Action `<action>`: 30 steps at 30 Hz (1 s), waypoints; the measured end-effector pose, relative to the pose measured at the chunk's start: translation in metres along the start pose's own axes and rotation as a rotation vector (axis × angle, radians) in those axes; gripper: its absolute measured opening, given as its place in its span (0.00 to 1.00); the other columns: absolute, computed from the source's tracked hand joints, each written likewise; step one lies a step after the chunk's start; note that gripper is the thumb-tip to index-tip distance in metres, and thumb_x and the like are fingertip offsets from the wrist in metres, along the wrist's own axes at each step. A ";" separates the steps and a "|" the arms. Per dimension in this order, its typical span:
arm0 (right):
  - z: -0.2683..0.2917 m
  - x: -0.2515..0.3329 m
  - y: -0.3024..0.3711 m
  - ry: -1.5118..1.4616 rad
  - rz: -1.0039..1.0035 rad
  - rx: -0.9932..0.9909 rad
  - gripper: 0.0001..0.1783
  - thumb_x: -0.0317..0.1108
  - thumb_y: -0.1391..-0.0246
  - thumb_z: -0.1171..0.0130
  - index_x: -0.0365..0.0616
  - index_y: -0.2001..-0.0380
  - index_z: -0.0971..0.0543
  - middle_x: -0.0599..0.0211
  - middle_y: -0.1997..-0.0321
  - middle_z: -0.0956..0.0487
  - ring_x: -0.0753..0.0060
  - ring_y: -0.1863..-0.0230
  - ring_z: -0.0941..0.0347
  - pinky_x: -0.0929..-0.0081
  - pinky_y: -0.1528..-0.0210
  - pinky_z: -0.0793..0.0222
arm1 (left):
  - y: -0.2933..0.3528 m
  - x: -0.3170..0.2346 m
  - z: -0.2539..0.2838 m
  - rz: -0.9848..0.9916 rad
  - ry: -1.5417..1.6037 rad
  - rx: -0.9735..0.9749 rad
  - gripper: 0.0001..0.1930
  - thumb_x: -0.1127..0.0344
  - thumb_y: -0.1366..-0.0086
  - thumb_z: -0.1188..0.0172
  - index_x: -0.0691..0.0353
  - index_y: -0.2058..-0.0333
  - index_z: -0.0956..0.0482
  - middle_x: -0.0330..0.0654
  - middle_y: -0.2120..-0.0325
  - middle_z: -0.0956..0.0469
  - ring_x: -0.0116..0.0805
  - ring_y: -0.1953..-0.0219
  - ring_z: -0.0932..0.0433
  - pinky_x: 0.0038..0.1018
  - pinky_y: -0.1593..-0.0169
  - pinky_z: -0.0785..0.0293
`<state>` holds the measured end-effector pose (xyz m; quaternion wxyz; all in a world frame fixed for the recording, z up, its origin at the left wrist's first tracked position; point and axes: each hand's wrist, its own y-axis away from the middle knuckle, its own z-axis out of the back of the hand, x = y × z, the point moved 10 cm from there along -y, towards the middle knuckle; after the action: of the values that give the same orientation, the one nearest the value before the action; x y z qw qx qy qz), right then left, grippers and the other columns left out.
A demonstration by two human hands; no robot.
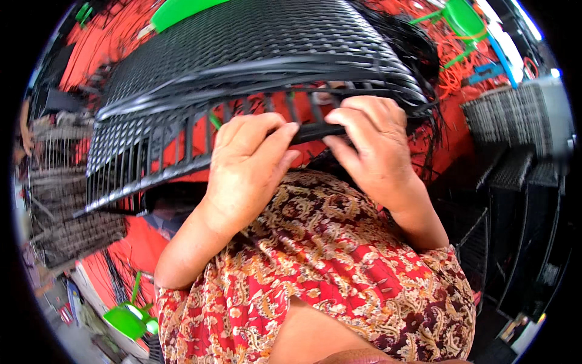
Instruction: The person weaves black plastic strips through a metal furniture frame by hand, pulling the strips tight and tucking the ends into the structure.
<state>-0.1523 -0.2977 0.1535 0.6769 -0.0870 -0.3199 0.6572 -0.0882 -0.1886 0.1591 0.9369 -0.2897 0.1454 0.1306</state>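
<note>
Head view. Use the black woven panel (260, 39) as the reference; it is the workpiece, placed directly in front of your torso. Its far edge is cut off by the upper picture border. Your left hand (245, 161) and right hand (379, 142) conceal parts of its near edge bar (312, 131). Your right fingers grasp the bar, thumb opposed to the fingertips. Your left fingers are bent at the bar; their contact is concealed, so you cannot tell whether they grip it. Loose black strands (254, 73) crossing the panel are blurred. Red floor (136, 246) shows through the unwoven slots near your hands.

Beyond the panel, a green chair back (188, 11) is cut off. Right of the panel, find a green chair (465, 21), tangled orange strands (450, 60) and a grey woven box-shaped piece (512, 118); the contents of that piece, if hollow, cannot be made out. Left of the panel, grey woven pieces (66, 200) distort toward the rim, and their separate outlines are indistinct.
</note>
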 end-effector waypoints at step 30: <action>-0.011 0.039 -0.012 -0.086 0.254 0.054 0.05 0.32 0.58 0.45 0.46 0.75 0.29 0.64 0.69 0.29 0.61 0.63 0.31 0.64 0.62 0.37 | 0.014 -0.008 0.007 -0.027 -0.042 0.008 0.16 0.78 0.53 0.37 0.63 0.63 0.25 0.47 0.65 0.27 0.45 0.61 0.29 0.36 0.57 0.31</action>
<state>-0.1385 -0.2591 0.1635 0.5761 -0.0800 -0.3172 0.7490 -0.0982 -0.1749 0.1605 0.9426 -0.2853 0.1222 0.1232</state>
